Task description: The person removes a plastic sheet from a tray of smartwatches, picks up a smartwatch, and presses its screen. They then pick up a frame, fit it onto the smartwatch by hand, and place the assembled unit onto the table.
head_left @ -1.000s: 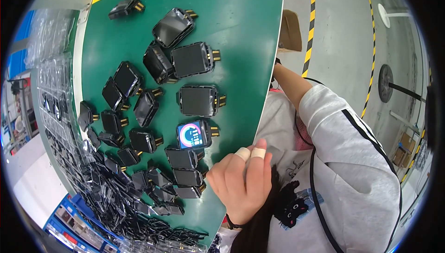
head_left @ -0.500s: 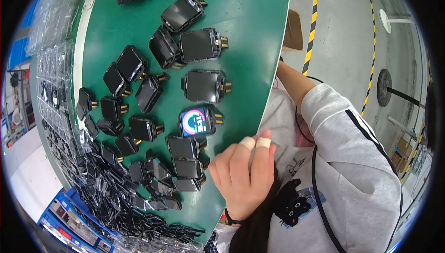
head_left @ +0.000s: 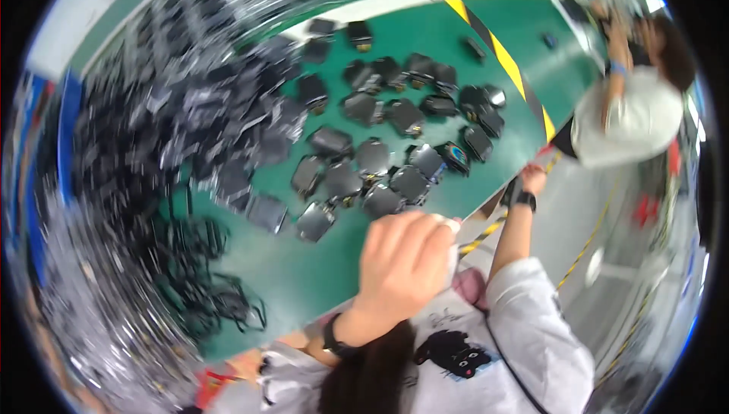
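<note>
The picture is motion-blurred. My left hand [head_left: 406,262] hovers over the near edge of the green table [head_left: 319,277], back up and fingers curled together, with pale tape on a fingertip; whatever is under it is hidden. A dark band circles its wrist. Just beyond it lie several black square devices [head_left: 383,200], one of them with a lit coloured screen [head_left: 456,157]. My right hand [head_left: 533,179], with a black watch on the wrist, is at the table's edge further right; its fingers are hard to make out.
A heap of black cables [head_left: 205,292] and more bagged devices [head_left: 175,125] cover the table's left side. A yellow-black stripe [head_left: 501,65] runs along the far right edge. Another person in a white top [head_left: 630,114] works at the upper right.
The view has swung sharply and blurred. The table now runs across the picture. My left hand stays near the table edge, and my right hand now shows at the edge.
</note>
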{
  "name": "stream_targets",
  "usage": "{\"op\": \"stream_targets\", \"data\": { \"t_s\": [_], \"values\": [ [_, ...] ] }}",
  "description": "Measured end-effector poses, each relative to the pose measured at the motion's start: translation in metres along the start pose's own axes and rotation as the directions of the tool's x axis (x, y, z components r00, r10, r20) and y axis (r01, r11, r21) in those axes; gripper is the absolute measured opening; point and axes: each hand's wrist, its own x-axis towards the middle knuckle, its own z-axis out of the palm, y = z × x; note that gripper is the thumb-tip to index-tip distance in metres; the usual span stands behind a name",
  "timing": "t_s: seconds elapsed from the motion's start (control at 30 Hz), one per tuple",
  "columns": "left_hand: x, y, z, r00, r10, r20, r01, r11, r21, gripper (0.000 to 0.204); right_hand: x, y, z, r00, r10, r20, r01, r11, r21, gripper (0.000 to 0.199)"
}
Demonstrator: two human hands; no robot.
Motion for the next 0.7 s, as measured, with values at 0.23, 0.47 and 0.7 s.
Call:
{"op": "stream_targets", "data": {
  "t_s": [0.23, 0.47, 0.7],
  "values": [
    [-0.017, -0.015, -0.062, 0.858, -0.394, -0.329, 0.488, 0.825, 0.284, 0.057, -0.265, -0.213, 0.22, 0.525, -0.674, 0.519, 0.704, 0.687, 0.18, 0.017],
    [-0.029, -0.022, -0.052, 0.777, -0.462, -0.427, 0.551, 0.828, 0.105, 0.081, -0.442, -0.18, 0.307, -0.43, 0.183, 0.884, 0.797, 0.537, 0.277, 0.024],
    [-0.027, -0.014, -0.054, 0.705, -0.564, -0.429, 0.587, 0.804, -0.093, 0.076, -0.452, -0.157, 0.32, -0.446, 0.308, 0.841, 0.85, 0.44, 0.289, 0.018]
  ]
}}
